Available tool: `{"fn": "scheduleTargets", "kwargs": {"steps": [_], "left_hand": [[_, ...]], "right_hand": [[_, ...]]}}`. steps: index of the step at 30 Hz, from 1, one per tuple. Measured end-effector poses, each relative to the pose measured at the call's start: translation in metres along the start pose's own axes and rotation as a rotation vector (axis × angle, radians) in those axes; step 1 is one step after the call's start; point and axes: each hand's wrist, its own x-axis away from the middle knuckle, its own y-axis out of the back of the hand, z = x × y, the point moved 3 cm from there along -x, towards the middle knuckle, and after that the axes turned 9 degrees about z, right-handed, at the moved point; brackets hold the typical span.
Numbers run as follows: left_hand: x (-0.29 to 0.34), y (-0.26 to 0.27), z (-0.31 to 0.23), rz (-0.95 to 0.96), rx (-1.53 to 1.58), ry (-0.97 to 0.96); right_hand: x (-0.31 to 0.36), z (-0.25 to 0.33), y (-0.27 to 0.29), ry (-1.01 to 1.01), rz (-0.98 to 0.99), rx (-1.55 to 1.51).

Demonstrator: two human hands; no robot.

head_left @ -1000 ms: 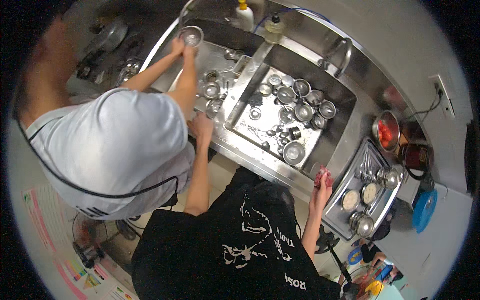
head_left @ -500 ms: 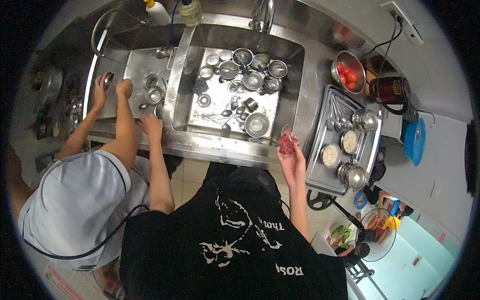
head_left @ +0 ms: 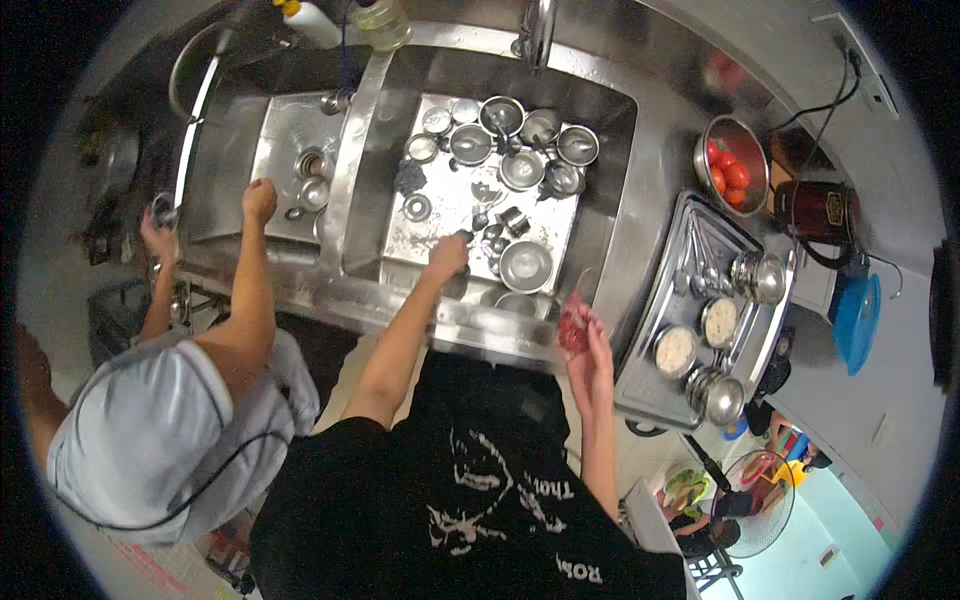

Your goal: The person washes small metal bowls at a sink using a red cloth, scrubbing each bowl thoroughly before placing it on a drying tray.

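My left hand (head_left: 448,259) reaches down into the right sink basin (head_left: 620,170), its fingers closed at a dark-looking spoon (head_left: 467,237) among other spoons on the basin floor. Palm up at the basin's front right corner, my right hand (head_left: 593,352) holds a red scrubbing pad (head_left: 574,331) that looks wet, perhaps mesh. Just left of it lies a round steel bowl (head_left: 525,267). Several small steel bowls (head_left: 522,170) crowd the far part of the basin, some with spoons in them. A dark scouring pad (head_left: 410,177) rests near the left wall.
Right of the sink stands a steel tray (head_left: 640,385) with spoons, stacked bowls and two bowls of white food. Behind it, a steel bowl (head_left: 764,170) holds tomatoes (head_left: 733,178). At my left a co-worker (head_left: 150,430) works over the left basin (head_left: 225,215). A faucet (head_left: 538,35) rises behind.
My left hand has moved right, from the left basin's front edge into the right basin among the spoons. My right hand still holds the red pad. The co-worker's left hand has shifted outward with a small metal container.
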Motion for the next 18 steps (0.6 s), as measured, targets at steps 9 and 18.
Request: {"fn": "scheduleTargets", "kwargs": {"steps": [9, 18], "left_hand": [[-0.079, -0.091, 0.008, -0.076, -0.516, 0.111], [-0.099, -0.084, 0.018, 0.030, -0.627, 0.039]], "right_hand": [[0.000, -0.018, 0.036, -0.100, -0.056, 0.021], [-0.011, -0.011, 0.039, -0.191, -0.033, 0.092]]}}
